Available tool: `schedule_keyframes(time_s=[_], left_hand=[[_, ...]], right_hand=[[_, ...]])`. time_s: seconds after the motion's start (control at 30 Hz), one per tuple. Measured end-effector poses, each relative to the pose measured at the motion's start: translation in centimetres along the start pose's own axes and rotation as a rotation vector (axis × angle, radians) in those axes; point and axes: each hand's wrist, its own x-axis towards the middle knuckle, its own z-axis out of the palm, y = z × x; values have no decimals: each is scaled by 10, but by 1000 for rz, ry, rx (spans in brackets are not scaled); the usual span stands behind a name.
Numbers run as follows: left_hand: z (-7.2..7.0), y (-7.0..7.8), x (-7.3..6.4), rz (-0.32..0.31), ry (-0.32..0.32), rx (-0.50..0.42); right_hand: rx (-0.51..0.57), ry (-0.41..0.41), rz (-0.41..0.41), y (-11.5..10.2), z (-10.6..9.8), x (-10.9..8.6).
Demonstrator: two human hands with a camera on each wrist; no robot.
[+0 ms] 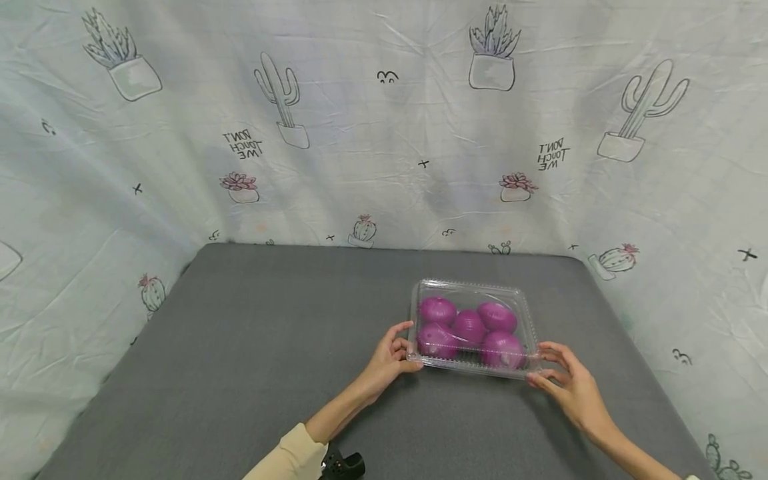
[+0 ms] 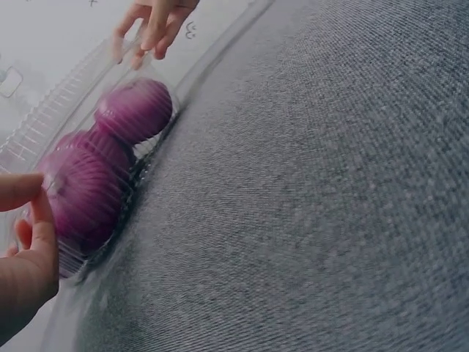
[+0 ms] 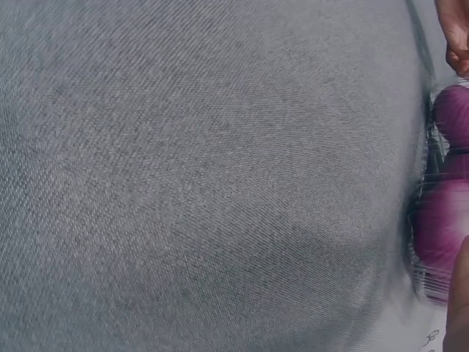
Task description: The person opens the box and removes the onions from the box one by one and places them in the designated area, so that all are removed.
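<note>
A clear plastic clamshell box (image 1: 474,368) with its lid down lies on the right part of the grey table. Inside it are several purple-skinned red onions (image 1: 501,349), seen through the plastic. My left hand (image 1: 387,363) pinches the box's near left corner, thumb at the front rim and fingers along the side. At the near right corner my right hand (image 1: 575,390) grips the rim the same way. In the left wrist view an onion (image 2: 80,194) shows behind the left fingertips. The right wrist view catches only part of the right hand (image 3: 459,301) beside an onion (image 3: 443,227).
The grey cloth-covered table (image 1: 270,320) stretches out to the left of the box. A white curtain (image 1: 372,133) printed with cacti hangs behind it and along both sides. A black device (image 1: 343,465) sits by the left sleeve (image 1: 294,457).
</note>
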Motion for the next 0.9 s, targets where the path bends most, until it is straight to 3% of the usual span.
schedule_keyframes(time_s=[0.27,0.5,0.63,0.73,0.8,0.9], left_hand=[[6,-2,2,18,81,-44],[10,-2,6,24,157,-4],[10,-3,6,44,137,-43],[6,-4,6,54,79,-43],[0,-1,6,66,45,76],[-11,9,8,185,4,398]], right_hand=[[185,-99,37,2,-6,5],[191,-134,146,1,-10,8],[189,-135,167,2,-12,10],[175,-131,158,3,-13,10],[167,-134,151,4,-13,10],[155,-140,140,4,-13,10]])
